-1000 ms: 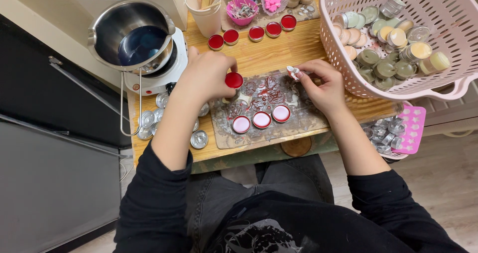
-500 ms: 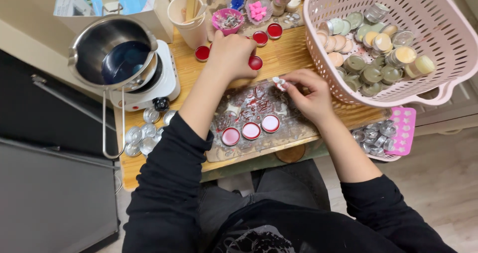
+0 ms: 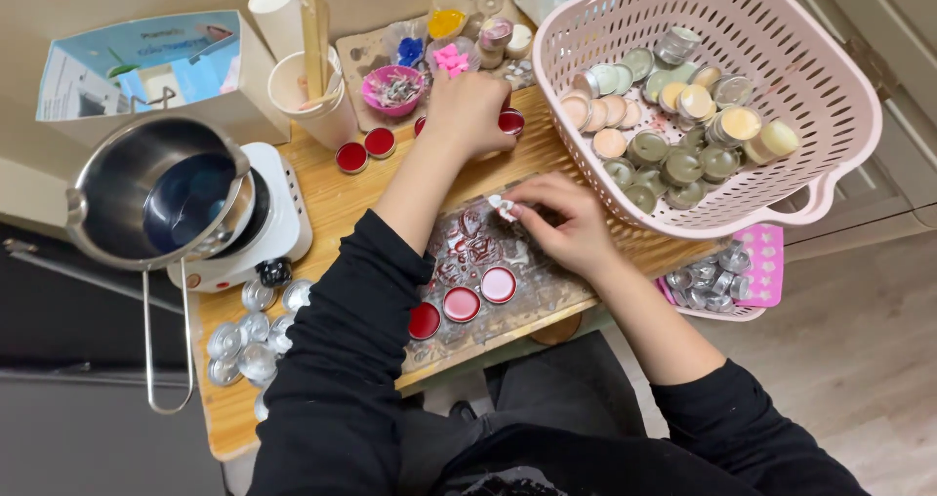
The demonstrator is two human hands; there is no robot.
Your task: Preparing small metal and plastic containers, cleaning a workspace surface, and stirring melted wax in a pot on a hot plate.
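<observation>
Red wax cup [image 3: 510, 121] sits near the far edge of the wooden table [image 3: 332, 198], under my left hand [image 3: 470, 111], whose fingers close on it. My right hand [image 3: 564, 225] pinches a small white wick piece [image 3: 500, 204] over the clear sheet [image 3: 488, 262] at the near edge, where three filled cups [image 3: 461, 303] stand. A pink basket [image 3: 781, 76] fills the right corner; a steel pot [image 3: 156, 198] rests on the white hotplate [image 3: 278, 227] at left. Pale wood floor [image 3: 859, 359] shows beyond.
</observation>
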